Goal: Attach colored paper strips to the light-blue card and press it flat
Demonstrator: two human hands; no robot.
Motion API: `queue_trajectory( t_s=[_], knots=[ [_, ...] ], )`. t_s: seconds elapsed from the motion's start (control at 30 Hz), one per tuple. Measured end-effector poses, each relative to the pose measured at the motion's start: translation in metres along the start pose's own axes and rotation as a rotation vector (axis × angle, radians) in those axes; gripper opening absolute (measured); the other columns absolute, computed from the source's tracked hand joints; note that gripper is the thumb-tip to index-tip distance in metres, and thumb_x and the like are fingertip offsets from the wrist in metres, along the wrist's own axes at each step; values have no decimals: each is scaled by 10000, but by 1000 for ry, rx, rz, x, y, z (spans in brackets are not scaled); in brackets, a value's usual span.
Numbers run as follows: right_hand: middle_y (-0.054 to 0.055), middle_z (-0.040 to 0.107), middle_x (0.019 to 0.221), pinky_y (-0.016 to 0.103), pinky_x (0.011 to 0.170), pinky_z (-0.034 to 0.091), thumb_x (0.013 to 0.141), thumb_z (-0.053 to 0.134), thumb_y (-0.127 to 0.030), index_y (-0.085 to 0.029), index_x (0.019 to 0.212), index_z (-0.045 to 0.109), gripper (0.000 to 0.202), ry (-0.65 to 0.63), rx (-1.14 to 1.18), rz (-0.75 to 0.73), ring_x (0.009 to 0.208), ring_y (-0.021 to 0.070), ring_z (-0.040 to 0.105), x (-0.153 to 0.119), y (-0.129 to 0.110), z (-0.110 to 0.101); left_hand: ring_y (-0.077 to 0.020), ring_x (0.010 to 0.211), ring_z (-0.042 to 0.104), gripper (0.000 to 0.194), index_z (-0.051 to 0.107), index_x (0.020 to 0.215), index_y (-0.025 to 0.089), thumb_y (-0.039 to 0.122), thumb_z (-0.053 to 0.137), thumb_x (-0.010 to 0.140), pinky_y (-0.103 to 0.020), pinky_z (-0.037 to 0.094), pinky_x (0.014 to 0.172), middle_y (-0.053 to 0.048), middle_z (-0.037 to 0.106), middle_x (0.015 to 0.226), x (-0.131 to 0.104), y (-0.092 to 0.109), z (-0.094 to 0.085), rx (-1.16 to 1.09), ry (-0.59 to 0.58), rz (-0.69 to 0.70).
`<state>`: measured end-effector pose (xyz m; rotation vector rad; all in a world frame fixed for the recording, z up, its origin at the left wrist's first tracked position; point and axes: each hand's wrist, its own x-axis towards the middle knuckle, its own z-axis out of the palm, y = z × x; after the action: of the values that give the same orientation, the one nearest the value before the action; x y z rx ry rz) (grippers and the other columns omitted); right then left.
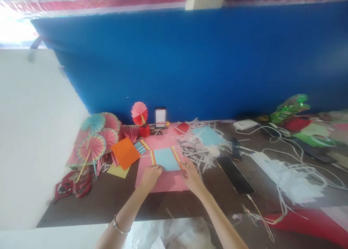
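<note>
A light blue paper (166, 159) with yellow and orange strips along both sides lies on pink sheets (165, 182) on the dark table. My left hand (152, 174) touches its lower left corner, with the fingers bent together at the edge; whether they pinch the paper is too blurred to tell. At the right strip rests my right hand (191, 174), its fingers spread over the edge of the paper. Left of the pink sheets are an orange square (125, 153) and a striped folded paper (141, 146).
Paper fans (91, 147) stand at the left, near red scissors (73, 183). White paper scraps (202, 151) pile up right of the pink sheets. Further right lie a black phone (236, 175), a power strip (265, 165) and tangled white cables (299, 180). A blue wall (190, 60) rises behind.
</note>
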<state>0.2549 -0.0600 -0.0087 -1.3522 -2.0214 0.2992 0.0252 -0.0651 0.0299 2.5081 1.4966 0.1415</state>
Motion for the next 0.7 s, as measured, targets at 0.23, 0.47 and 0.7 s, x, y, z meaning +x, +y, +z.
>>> queue_trajectory(
  t_s=[0.23, 0.47, 0.7],
  knots=[
    [77, 680, 959, 356, 852, 491, 847, 393, -137, -201, 954, 653, 288, -118, -182, -175, 920, 197, 622, 13, 10, 6, -205, 993, 595, 486, 440, 1257, 208, 23, 290, 833, -337, 453, 855, -96, 610, 1121, 3, -21, -6, -88, -48, -24],
    [80, 684, 964, 353, 842, 477, 840, 420, -149, -200, 927, 662, 262, -146, -171, -176, 913, 204, 622, 10, 2, 16, -158, 1172, 496, 350, 618, 1073, 183, 131, 333, 876, -312, 375, 1013, -72, 553, 1253, -11, -51, 8, -345, 54, 91],
    [66, 670, 1024, 400, 894, 444, 855, 407, -199, -239, 994, 652, 285, -151, -99, -173, 981, 220, 595, 9, 5, 16, -160, 1130, 541, 290, 619, 1092, 197, 213, 428, 875, -374, 390, 1017, -59, 610, 1174, -20, -68, 25, -369, 203, 85]
  ],
)
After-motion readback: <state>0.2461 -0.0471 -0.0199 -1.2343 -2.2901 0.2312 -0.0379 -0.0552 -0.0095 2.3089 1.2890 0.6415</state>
